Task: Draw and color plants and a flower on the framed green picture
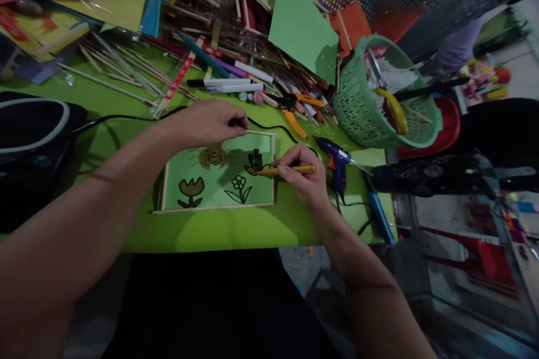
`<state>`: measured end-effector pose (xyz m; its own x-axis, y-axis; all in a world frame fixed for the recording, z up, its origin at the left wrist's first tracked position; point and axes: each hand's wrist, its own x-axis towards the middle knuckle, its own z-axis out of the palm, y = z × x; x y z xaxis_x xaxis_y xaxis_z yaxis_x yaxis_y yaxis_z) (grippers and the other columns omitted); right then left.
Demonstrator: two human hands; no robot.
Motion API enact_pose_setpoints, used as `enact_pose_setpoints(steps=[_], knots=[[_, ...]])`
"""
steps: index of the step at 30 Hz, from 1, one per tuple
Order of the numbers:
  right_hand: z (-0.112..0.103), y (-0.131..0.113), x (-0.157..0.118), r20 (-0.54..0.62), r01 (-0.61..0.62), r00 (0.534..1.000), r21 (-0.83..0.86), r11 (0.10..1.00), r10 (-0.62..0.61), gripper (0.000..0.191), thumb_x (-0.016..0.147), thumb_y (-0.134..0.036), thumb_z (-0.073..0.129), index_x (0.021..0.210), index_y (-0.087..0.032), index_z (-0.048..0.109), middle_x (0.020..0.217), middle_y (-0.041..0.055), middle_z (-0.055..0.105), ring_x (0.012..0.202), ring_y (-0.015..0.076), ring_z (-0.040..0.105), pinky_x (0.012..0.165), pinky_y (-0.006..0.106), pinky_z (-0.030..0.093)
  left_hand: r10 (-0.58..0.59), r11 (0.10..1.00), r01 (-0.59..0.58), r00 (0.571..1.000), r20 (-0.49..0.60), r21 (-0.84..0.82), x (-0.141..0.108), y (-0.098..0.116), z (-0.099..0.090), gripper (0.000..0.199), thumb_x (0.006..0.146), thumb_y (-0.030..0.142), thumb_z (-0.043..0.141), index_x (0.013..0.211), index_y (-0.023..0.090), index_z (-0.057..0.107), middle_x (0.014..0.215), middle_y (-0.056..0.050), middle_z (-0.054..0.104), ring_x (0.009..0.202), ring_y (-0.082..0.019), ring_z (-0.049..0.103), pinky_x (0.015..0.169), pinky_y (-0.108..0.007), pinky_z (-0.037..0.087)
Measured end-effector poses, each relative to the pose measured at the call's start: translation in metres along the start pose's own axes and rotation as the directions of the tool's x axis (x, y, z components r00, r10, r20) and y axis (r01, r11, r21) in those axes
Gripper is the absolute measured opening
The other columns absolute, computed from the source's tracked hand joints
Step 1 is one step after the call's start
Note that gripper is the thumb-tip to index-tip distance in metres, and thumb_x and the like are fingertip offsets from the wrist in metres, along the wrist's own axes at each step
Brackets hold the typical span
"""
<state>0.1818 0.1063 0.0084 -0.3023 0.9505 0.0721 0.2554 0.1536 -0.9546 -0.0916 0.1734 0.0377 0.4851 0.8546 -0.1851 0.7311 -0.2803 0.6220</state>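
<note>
A green card (219, 185) edged with thin wooden sticks lies flat on the green table. Black-outlined drawings are on it: a brown-yellow tulip (191, 188), a plain flower (238, 184), a partly coloured plant (254, 164) and a round yellow-brown face (213, 157). My right hand (301, 171) is closed around a yellow-orange marker (295, 170), its tip at the plant's lower leaf. With bent fingers, my left hand (217, 122) holds the card's top edge, thumb and fingertips at the stick there. The exact grip of its fingers is partly hidden.
A blue glue gun (334, 157) lies right of the card, its cord nearby. Orange-handled pliers (297, 112), several markers (236, 84) and wooden sticks (122, 73) crowd the back. A green basket (357, 106) stands back right; a black device (37, 168) sits left.
</note>
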Motion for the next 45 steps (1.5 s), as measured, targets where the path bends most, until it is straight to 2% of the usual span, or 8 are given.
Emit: enact_pose_setpoints(steps=[7, 19, 24, 32, 38, 45], knots=[[0.0006, -0.0022, -0.0007, 0.003, 0.004, 1.0, -0.005, 1.0, -0.004, 0.033, 0.089, -0.054, 0.082, 0.079, -0.026, 0.068, 0.077, -0.0005, 0.066, 0.075, 0.0194, 0.067, 0.074, 0.038, 0.06, 0.0, 1.0, 0.0, 1.0, -0.01, 0.012, 0.0033, -0.0074, 0.0027, 0.033, 0.093, 0.037, 0.056, 0.109, 0.02, 0.079, 0.107, -0.006, 0.082, 0.095, -0.024, 0.072, 0.08, -0.03, 0.046], [0.0014, -0.0049, 0.0005, 0.029, 0.028, 0.999, 0.016, 0.999, -0.028, 0.029, 0.091, -0.049, 0.082, 0.079, -0.026, 0.069, 0.076, -0.0017, 0.066, 0.072, 0.0173, 0.064, 0.07, 0.035, 0.055, -0.021, 1.0, 0.021, 1.0, 0.003, -0.006, 0.0018, -0.0033, 0.0005, 0.03, 0.093, 0.034, 0.057, 0.109, 0.019, 0.078, 0.109, -0.007, 0.082, 0.092, -0.023, 0.071, 0.079, -0.031, 0.045], [0.0008, -0.0013, 0.0007, -0.016, 0.016, 1.0, -0.004, 1.0, -0.016, 0.034, 0.09, -0.053, 0.082, 0.078, -0.025, 0.067, 0.076, -0.0011, 0.062, 0.073, 0.0184, 0.064, 0.072, 0.036, 0.057, -0.034, 0.999, 0.034, 0.999, 0.005, -0.005, 0.0016, -0.0017, 0.0009, 0.03, 0.094, 0.034, 0.057, 0.108, 0.018, 0.078, 0.109, -0.008, 0.082, 0.092, -0.023, 0.071, 0.08, -0.031, 0.046], [0.0042, -0.0071, 0.0058, -0.012, 0.06, 0.998, -0.05, 0.997, -0.06, 0.033, 0.088, -0.053, 0.083, 0.081, -0.025, 0.068, 0.076, -0.0015, 0.066, 0.065, 0.0144, 0.056, 0.059, 0.029, 0.046, 0.007, 1.0, -0.007, 1.0, -0.013, 0.0, 0.0029, -0.0081, 0.0031, 0.033, 0.092, 0.037, 0.057, 0.111, 0.019, 0.079, 0.107, -0.006, 0.082, 0.093, -0.023, 0.071, 0.083, -0.031, 0.049], [0.0026, -0.004, 0.0045, -0.011, 0.086, 0.996, -0.039, 0.996, -0.086, 0.03, 0.091, -0.05, 0.081, 0.081, -0.025, 0.066, 0.076, -0.0018, 0.064, 0.068, 0.0149, 0.058, 0.063, 0.031, 0.048, 0.011, 1.0, -0.011, 1.0, -0.019, -0.009, 0.002, -0.0066, 0.0027, 0.034, 0.093, 0.036, 0.056, 0.111, 0.018, 0.079, 0.109, -0.008, 0.082, 0.092, -0.023, 0.071, 0.08, -0.032, 0.048], [0.0026, -0.0015, 0.0033, -0.008, 0.082, 0.997, -0.044, 0.996, -0.083, 0.027, 0.091, -0.047, 0.08, 0.082, -0.026, 0.066, 0.077, -0.0013, 0.065, 0.067, 0.0151, 0.057, 0.061, 0.031, 0.047, -0.035, 0.999, 0.035, 0.999, 0.009, 0.0, 0.0013, -0.0015, 0.0011, 0.035, 0.094, 0.035, 0.055, 0.112, 0.017, 0.079, 0.112, -0.009, 0.082, 0.091, -0.023, 0.071, 0.078, -0.032, 0.047]])
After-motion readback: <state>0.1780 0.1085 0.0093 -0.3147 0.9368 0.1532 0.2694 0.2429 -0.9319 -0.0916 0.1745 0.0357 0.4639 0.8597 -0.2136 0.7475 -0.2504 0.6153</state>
